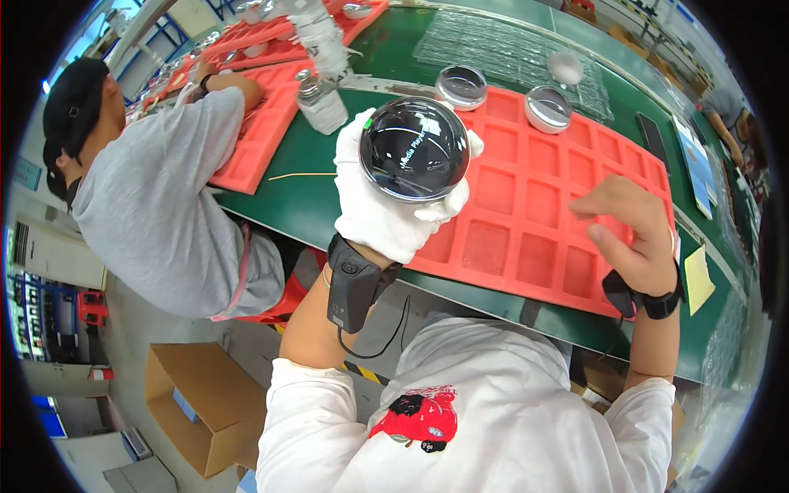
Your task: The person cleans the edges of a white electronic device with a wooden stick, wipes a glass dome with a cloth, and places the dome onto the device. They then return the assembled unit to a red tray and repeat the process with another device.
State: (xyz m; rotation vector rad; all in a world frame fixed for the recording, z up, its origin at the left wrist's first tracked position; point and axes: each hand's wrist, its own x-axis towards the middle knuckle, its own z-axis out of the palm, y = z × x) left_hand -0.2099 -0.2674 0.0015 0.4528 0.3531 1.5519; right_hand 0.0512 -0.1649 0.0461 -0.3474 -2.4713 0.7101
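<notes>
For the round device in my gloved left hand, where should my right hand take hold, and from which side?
Probably by the far rim of the round device, bringing your right hand in from the right. Its glossy face looks up, and your gloved left hand cups it from below, leaving that curved edge mostly uncovered.

Part of the white-gloved left hand (374, 218) is hidden behind the glossy, round, black-faced device (415, 152), which also obscures one corner of the red compartmented tray (538, 275). Contact between the bare right hand (633, 234) and that tray cannot be determined. Distant shiny round items (357, 11) are too small to identify. The dark fisheye rim cuts off the far-right worker (723, 107).
</notes>
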